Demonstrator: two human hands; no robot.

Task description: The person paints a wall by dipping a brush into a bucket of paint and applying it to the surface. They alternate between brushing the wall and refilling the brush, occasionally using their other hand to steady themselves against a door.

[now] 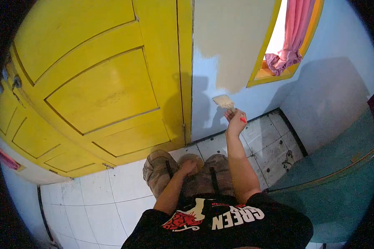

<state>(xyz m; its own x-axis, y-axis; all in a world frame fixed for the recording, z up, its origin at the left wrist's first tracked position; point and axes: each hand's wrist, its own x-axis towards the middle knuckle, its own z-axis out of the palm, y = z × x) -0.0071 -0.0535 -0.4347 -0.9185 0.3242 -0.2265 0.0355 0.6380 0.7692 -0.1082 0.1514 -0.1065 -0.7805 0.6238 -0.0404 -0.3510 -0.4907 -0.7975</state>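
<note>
My right hand (236, 119) is closed round the handle of a wide paintbrush (224, 101), whose red handle end shows below my palm. Cream paint coats the bristles, which are near the light blue wall (204, 72), under a beige painted patch (237, 45). Low between my knees, my left hand (189, 167) is wrapped on the edge of a round, pale container (197, 159); its contents are hard to make out.
Yellow double doors (104, 91) fill the left side. A yellow-framed window (274, 79) with a knotted pink curtain (286, 58) is at upper right. A green surface (332, 186) stands at right. Dark specks dot the white tiled floor (129, 211).
</note>
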